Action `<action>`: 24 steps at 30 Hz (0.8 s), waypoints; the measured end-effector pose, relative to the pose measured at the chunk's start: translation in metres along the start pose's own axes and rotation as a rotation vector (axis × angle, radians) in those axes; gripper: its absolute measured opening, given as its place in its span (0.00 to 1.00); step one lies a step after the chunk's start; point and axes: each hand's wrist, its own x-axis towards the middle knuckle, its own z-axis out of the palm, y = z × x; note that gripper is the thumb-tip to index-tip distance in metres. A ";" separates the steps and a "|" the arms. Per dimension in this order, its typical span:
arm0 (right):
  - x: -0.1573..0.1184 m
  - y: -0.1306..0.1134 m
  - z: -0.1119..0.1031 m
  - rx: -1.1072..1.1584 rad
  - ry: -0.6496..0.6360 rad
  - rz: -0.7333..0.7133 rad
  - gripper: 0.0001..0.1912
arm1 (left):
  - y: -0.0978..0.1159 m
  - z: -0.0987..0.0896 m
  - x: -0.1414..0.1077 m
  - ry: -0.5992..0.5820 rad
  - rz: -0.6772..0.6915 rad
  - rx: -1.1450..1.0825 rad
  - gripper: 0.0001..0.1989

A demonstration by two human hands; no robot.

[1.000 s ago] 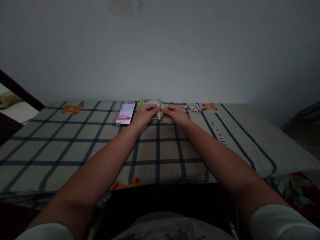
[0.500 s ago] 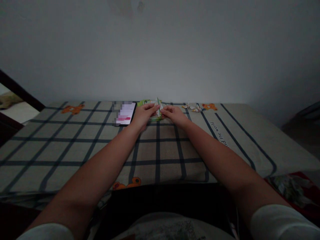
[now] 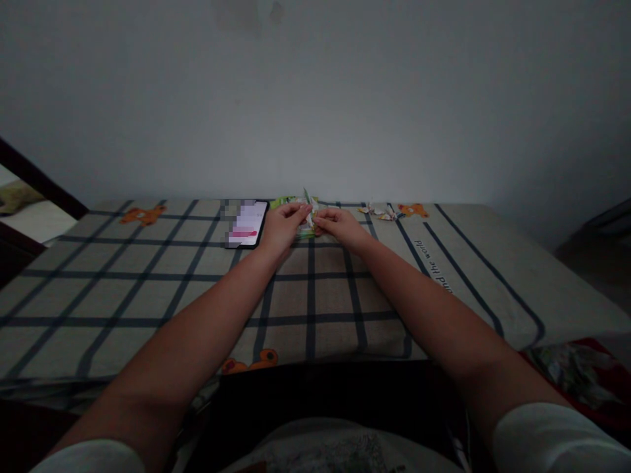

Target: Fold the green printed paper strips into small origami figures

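Observation:
My left hand [image 3: 286,226] and my right hand [image 3: 341,225] meet at the far middle of the cloth-covered table. Fingers and thumb of each are pinched on a small green and white wrapper [image 3: 308,198], which stands up between them and looks crumpled. Its contents, if any, are hidden by my fingers. Beneath and behind the left hand lies a bright green packet [image 3: 280,201], flat on the cloth. A phone [image 3: 246,225] with a lit screen rests just left of my left hand.
Torn wrapper scraps [image 3: 379,212] lie right of my right hand. A checked tablecloth [image 3: 197,299] with bear prints covers the table, whose far edge meets a grey wall [image 3: 345,98]. Below the right side, a red container [image 3: 604,355] holds crumpled plastic.
The wrapper's upright tip has tilted and shifted slightly left, and my right fingertips have moved a little left. My arms and the other things keep their places.

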 end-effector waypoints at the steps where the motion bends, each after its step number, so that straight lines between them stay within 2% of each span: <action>1: 0.000 0.000 0.001 0.030 0.000 0.016 0.20 | 0.000 0.000 0.000 0.007 -0.004 -0.001 0.16; 6: 0.000 -0.001 0.004 0.054 -0.003 -0.002 0.18 | 0.002 0.001 0.000 0.056 -0.024 -0.023 0.14; 10: 0.001 0.003 0.004 0.108 -0.010 0.017 0.20 | 0.003 0.001 0.000 0.055 -0.049 -0.036 0.16; 18: -0.001 0.005 0.003 0.124 -0.044 0.013 0.27 | 0.002 -0.001 0.001 -0.014 -0.094 -0.139 0.19; 24: -0.001 -0.002 -0.007 0.042 0.045 -0.125 0.25 | 0.004 -0.005 0.003 -0.170 -0.203 -0.163 0.17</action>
